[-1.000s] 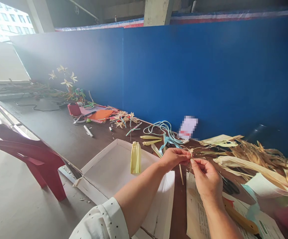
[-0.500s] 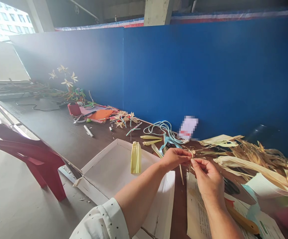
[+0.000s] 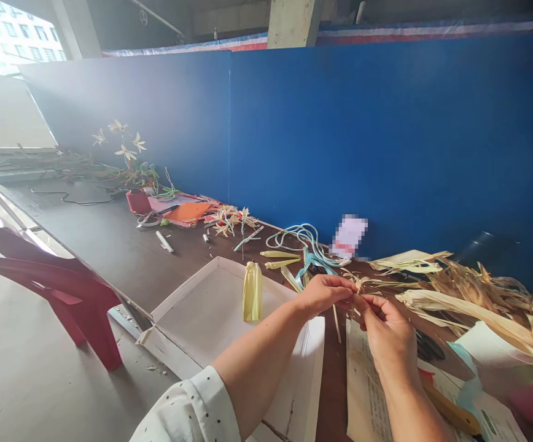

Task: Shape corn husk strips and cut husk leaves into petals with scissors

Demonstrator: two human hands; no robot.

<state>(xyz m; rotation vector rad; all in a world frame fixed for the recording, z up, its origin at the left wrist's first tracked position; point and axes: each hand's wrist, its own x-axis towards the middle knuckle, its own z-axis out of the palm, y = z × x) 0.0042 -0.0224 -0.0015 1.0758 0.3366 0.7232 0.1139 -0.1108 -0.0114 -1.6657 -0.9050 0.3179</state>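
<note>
My left hand [image 3: 325,296] and my right hand [image 3: 389,325] meet over the table, fingertips pinched together. Between them is a small pale piece of dried husk [image 3: 360,283], mostly covered by the fingers, so its shape is unclear. A thin pale stick [image 3: 337,324] lies below my left hand. Just beyond that hand are a light blue ribbon [image 3: 315,261] and narrow yellowish husk pieces [image 3: 281,264]. To the left, a wide yellow-green husk strip [image 3: 252,293] lies in a white box lid [image 3: 197,319].
Dried corn husks [image 3: 482,288] are heaped on the right, by a white cup [image 3: 492,344]. A yellow-handled tool [image 3: 455,411] lies over printed paper [image 3: 368,380]. Husk flowers [image 3: 227,220] sit farther back before a blue partition [image 3: 386,141]. A red chair [image 3: 77,301] stands left.
Both hands stay pinched together on the husk piece. The right fingers have shifted slightly, closer against the left fingertips.
</note>
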